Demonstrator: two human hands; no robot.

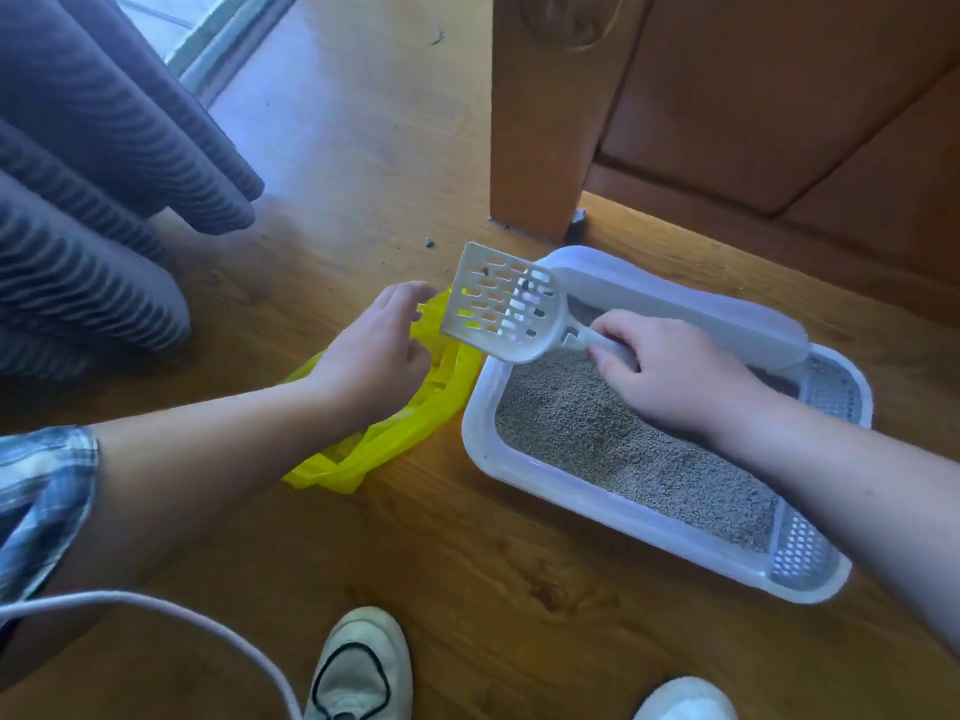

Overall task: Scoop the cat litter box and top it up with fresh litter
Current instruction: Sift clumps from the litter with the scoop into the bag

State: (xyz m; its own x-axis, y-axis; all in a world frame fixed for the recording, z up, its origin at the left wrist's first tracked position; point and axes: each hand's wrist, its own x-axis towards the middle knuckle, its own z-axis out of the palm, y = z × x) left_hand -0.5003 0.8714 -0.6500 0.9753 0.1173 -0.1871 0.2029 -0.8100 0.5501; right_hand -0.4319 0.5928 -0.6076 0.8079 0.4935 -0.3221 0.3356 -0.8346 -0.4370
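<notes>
From the head view, the right hand point(675, 376) is clenched round the handle of a white slotted scoop point(498, 304). The scoop is held tilted above the far left corner of the litter box point(524, 491), its blade reaching over the yellow bag point(415, 423). The left hand point(374, 350) grasps the bag's rim between thumb and fingers. The box, with grey litter point(623, 444) inside, sits on the wooden floor point(467, 563) just beside a wooden furniture leg point(540, 122). A grey curtain point(104, 174) hangs at left, and a white shoe point(358, 667) stands below.
</notes>
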